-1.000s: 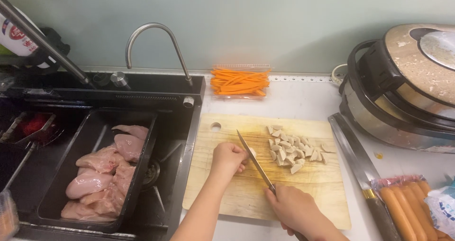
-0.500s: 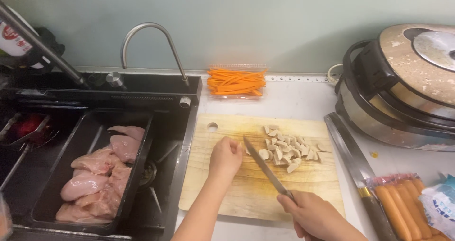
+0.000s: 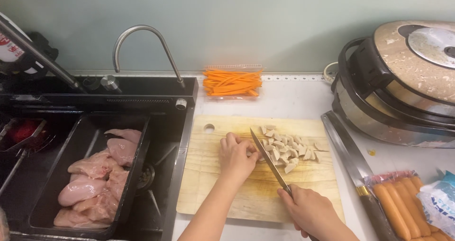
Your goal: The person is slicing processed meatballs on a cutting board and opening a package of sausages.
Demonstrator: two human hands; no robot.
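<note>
The right hand grips the handle of a knife, its blade slanting up and left across the wooden cutting board. The left hand is curled, fingertips pressed on a pale piece of food right against the blade. Just right of the blade lies a pile of cut pieces. Farther off, carrot sticks sit at the table's back, raw chicken in a black tray left, sausages near right
</note>
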